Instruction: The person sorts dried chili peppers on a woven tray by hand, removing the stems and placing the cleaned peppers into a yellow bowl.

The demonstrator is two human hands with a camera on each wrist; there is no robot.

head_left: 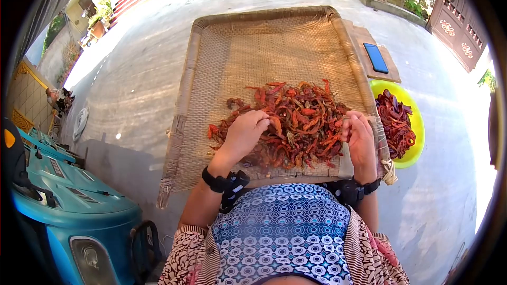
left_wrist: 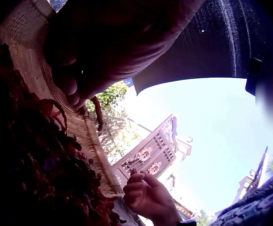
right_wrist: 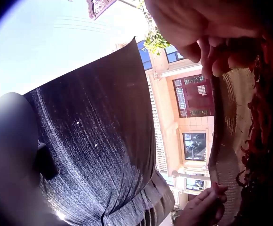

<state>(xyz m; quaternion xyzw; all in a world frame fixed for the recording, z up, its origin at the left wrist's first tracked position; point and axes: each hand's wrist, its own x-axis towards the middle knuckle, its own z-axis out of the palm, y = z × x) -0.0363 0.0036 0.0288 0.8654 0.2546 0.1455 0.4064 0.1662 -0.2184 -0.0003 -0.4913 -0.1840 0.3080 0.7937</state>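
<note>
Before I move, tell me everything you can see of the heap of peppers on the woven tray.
The heap of peppers is a loose tangle of slender, wrinkled, dried-looking pieces, mostly red to orange with browner ones, many curled. It lies spread across the near half of the woven tray. The left hand, pinching a red piece, is over its left part; the right hand is at its right edge, contact unclear.

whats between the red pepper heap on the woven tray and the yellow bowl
In the head view, the right hand and the woven tray's right rim lie between the pepper heap and the yellow bowl.
</note>
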